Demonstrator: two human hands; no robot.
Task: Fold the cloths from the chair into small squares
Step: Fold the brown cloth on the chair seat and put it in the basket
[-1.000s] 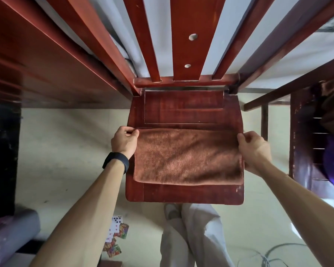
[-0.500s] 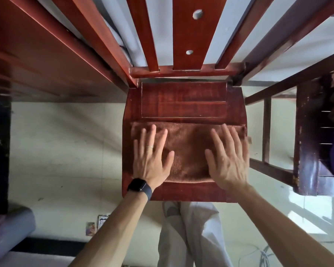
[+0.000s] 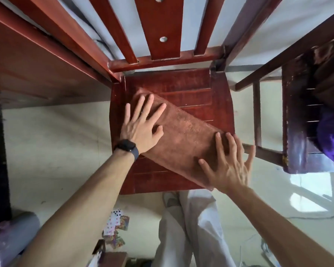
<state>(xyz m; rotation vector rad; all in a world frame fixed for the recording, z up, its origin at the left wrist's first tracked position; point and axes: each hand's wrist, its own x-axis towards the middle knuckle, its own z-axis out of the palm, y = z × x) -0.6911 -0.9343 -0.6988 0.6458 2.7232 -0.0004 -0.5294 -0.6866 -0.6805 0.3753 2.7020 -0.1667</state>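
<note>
Both hands, left hand (image 3: 141, 126) and right hand (image 3: 229, 166), press flat on cloth (image 3: 183, 135).

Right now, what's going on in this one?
A person leans over a red wooden chair with both hands flat on a brown cloth lying on its seat. The cloth is folded into a long strip and sits diagonally across the seat. The left hand presses its far end. The right hand, fingers spread, presses its near end at the seat's front right corner. It is not yet a small square, so the folding is unfinished.
</note>
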